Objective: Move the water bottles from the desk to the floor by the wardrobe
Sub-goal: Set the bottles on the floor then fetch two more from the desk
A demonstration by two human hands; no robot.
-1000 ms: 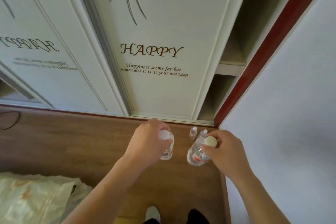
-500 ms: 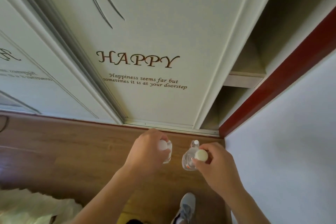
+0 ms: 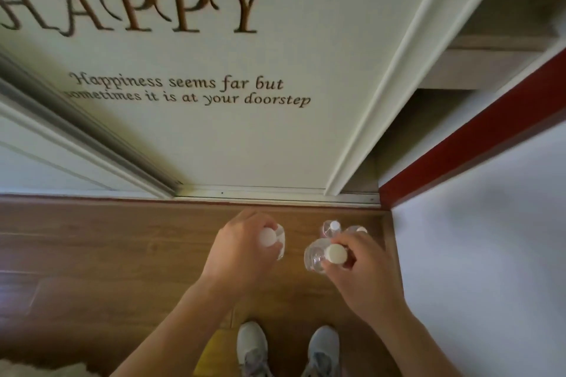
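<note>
My left hand (image 3: 242, 251) grips a clear water bottle (image 3: 280, 243) by its white-capped top, seen from above over the wooden floor (image 3: 107, 242). My right hand (image 3: 361, 272) holds a second clear bottle (image 3: 315, 257) by its white cap. Two more small capped bottles (image 3: 332, 227) stand on the floor just beyond my right hand, close to the wardrobe's sliding door (image 3: 214, 131). Whether the held bottles touch the floor I cannot tell.
The wardrobe's bottom track (image 3: 275, 193) runs across just ahead. Open wardrobe shelves (image 3: 477, 67) and a red frame (image 3: 477, 128) lie to the right, then a white wall (image 3: 490, 254). My two grey shoes (image 3: 254, 349) stand below the hands.
The view has dropped lower and closer to the floor and wardrobe door. Both hands still hold their bottles, now lower beside the two standing bottles.
</note>
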